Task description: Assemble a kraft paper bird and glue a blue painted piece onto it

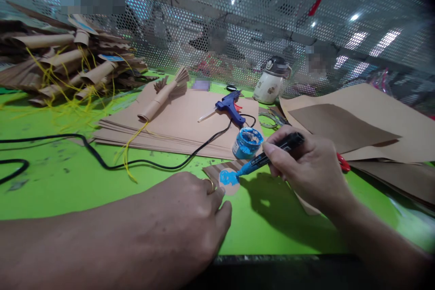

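Observation:
My right hand [307, 163] grips a black marker pen [261, 159] whose lower end is coated in blue paint. Its tip touches a small round piece of tan paper [233, 190], partly covered with blue paint. Curled fingers of my left hand [195, 208] press the near left edge of that paper circle; their tips are partly hidden. Just behind the circle lies a striped brown paper piece [215, 169]. An uncapped jar of blue paint [247, 146] stands beyond the pen, its rim smeared with paint.
A blue glue gun [233, 108] lies on stacked kraft paper [190, 138], its black cord [136, 163] crossing the green table [50, 195]. Rolled paper pieces with yellow strings [61, 63] pile up left. Scissors [272, 119], a white bottle [268, 86] and brown sheets [360, 118] are right.

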`<action>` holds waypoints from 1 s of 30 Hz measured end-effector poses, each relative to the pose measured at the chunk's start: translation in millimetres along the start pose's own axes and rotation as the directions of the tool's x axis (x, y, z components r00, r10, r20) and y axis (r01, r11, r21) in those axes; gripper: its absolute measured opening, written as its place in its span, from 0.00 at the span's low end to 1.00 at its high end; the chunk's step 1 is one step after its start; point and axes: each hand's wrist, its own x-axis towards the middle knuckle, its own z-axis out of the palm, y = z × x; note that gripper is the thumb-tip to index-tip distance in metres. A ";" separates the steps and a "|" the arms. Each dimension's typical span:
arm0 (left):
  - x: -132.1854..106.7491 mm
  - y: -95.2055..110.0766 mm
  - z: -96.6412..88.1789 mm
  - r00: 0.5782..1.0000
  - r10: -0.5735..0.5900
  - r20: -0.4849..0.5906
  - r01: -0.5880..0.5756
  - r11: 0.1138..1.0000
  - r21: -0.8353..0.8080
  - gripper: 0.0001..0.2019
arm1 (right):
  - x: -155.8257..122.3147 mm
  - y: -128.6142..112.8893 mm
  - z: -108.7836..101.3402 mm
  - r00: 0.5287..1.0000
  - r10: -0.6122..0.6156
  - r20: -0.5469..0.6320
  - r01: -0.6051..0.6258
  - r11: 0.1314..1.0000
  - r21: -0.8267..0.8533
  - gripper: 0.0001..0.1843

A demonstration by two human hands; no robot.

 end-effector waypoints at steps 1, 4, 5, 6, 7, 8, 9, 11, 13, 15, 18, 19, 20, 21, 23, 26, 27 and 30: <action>-0.2 0.3 -0.2 1.000 0.001 0.005 -0.001 1.000 0.005 0.11 | -0.2 0.1 0.2 1.000 0.000 0.012 0.000 1.000 -0.009 0.07; -0.4 0.6 0.4 1.000 -0.013 0.004 0.013 1.000 0.012 0.10 | -0.7 0.1 -0.9 0.997 0.044 0.071 -0.044 0.999 -0.003 0.07; -0.4 0.4 0.8 1.000 -0.012 0.004 0.012 1.000 0.011 0.10 | -0.7 0.1 -1.5 0.993 0.070 0.090 -0.072 0.997 0.017 0.07; -0.4 0.1 1.3 1.000 -0.007 0.001 0.007 1.000 0.008 0.09 | -0.6 0.3 -2.0 0.991 0.093 0.098 -0.098 0.994 0.048 0.07; -0.4 -0.2 1.7 1.000 -0.001 -0.004 0.001 1.000 0.003 0.09 | -0.3 0.4 -2.4 0.989 0.112 0.099 -0.120 0.989 0.082 0.08; -0.4 -0.4 2.0 1.000 0.001 -0.012 -0.001 1.000 -0.004 0.08 | -0.1 0.6 -2.6 0.988 0.125 0.089 -0.135 0.984 0.113 0.08; -0.5 -0.5 2.1 1.000 -0.002 -0.021 0.002 1.000 -0.010 0.08 | 0.2 0.8 -2.6 0.989 0.132 0.070 -0.141 0.980 0.138 0.09; -0.8 -0.4 1.9 0.999 -0.008 -0.033 0.007 1.000 -0.016 0.08 | 0.6 1.0 -2.0 0.991 0.126 0.033 -0.130 0.980 0.148 0.09; -0.8 -0.1 1.5 1.000 -0.009 -0.025 0.008 1.000 -0.009 0.08 | 0.4 0.9 -1.1 0.994 0.105 0.015 -0.106 0.988 0.110 0.09; -0.6 0.2 1.3 1.000 -0.007 -0.015 0.006 1.000 -0.003 0.07 | -0.1 0.6 -0.4 0.997 0.074 0.005 -0.074 0.995 0.067 0.08; -0.2 0.1 1.6 1.000 0.000 -0.017 0.000 1.000 0.001 0.07 | -0.9 0.1 0.5 0.999 0.048 0.002 -0.048 0.998 0.034 0.09; -0.2 0.0 1.8 1.000 0.000 -0.018 0.001 1.000 0.005 0.07 | -1.0 0.0 1.0 0.999 0.043 0.006 -0.043 0.999 0.026 0.09; -0.2 0.0 2.2 1.000 0.000 -0.018 0.000 1.000 0.008 0.08 | -1.0 -0.1 1.5 0.999 0.038 0.009 -0.038 0.999 0.019 0.09; -0.3 0.0 2.5 1.000 -0.004 -0.016 0.004 1.000 0.009 0.08 | -1.0 -0.1 2.2 1.000 0.030 0.010 -0.030 0.999 0.013 0.09; -0.5 0.2 3.0 1.000 -0.006 -0.012 0.006 1.000 0.003 0.09 | -1.1 0.1 3.9 1.000 0.011 0.011 -0.011 1.000 0.012 0.08; -0.9 0.8 2.6 1.000 -0.005 -0.004 0.005 1.000 0.000 0.10 | -1.7 0.4 6.1 1.000 -0.013 0.009 0.012 1.000 0.024 0.08; -1.0 0.9 2.2 1.000 -0.007 -0.001 0.007 1.000 0.002 0.10 | -2.0 0.4 6.5 1.000 -0.018 0.011 0.018 1.000 0.024 0.08; -1.6 0.9 0.7 1.000 -0.007 0.004 0.007 1.000 0.012 0.10 | -3.2 -0.1 6.7 0.999 -0.021 0.031 0.021 1.000 0.009 0.08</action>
